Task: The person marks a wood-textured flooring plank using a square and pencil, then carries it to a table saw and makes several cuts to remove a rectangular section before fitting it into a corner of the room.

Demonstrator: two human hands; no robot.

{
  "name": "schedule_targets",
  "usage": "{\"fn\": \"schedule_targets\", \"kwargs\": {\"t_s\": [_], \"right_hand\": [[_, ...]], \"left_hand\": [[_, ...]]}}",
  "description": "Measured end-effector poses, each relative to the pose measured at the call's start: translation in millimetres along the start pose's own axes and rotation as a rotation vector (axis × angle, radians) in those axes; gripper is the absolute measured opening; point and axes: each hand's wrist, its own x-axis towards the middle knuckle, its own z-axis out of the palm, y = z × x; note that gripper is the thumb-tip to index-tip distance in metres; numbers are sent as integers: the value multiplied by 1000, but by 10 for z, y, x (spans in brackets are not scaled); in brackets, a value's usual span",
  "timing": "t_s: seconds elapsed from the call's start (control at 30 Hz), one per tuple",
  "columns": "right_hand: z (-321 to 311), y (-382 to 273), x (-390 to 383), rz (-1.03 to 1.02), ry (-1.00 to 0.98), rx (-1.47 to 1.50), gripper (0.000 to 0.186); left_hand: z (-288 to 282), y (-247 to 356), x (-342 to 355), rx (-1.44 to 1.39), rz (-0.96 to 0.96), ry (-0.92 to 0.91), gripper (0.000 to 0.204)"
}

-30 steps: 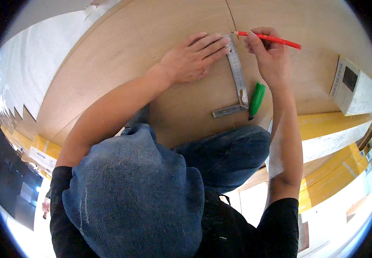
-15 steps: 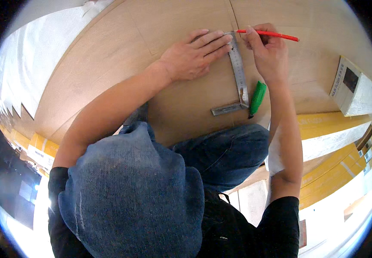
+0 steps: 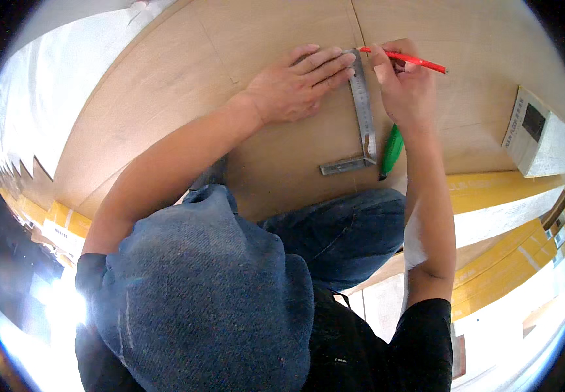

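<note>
A steel try square point(image 3: 362, 101) lies on the wood-look floor board point(image 3: 276, 151), its long ruled blade pointing away from me and its short thick arm nearest my knee. My left hand point(image 3: 295, 83) rests flat, fingers stretched out, with the fingertips pressing on the far end of the blade. Pinched in my right hand point(image 3: 408, 88) is a red pencil point(image 3: 426, 63), whose tip touches or nearly touches the board just right of the blade's far end. A green object with a dark tip point(image 3: 392, 154) lies right of the square, partly hidden by my right wrist.
A dark seam point(image 3: 359, 23) runs away from the square's far end. On the right stand a white-sided box point(image 3: 543, 137) and yellow cartons point(image 3: 501, 268). At the left are white sheeting point(image 3: 54, 78) with a jagged edge and a yellow carton point(image 3: 67, 221). My denim-covered knee point(image 3: 341, 228) is close to the square.
The pencil's back end has swung toward me and slightly left, while its tip stays near the blade's end. My right hand has shifted a little left. My left hand and the square look almost unmoved.
</note>
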Motion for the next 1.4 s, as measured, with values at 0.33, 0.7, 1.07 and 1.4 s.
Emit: {"fn": "schedule_targets", "kwargs": {"t_s": [0.33,0.7,1.07,1.4], "right_hand": [[-173,-135,-253,104,137,170,24],[319,-86,-1292,-135,-96,-703,40],[462,-263,-472,-477,-96,-820,44],[355,625,-917,-79,254,-388,50]], "left_hand": [[3,2,17,35,-4,29,79],[-298,288,-463,141,38,116,65],[-63,265,-1194,202,-166,-10,64],[-18,284,-1199,110,-172,10,67]]}}
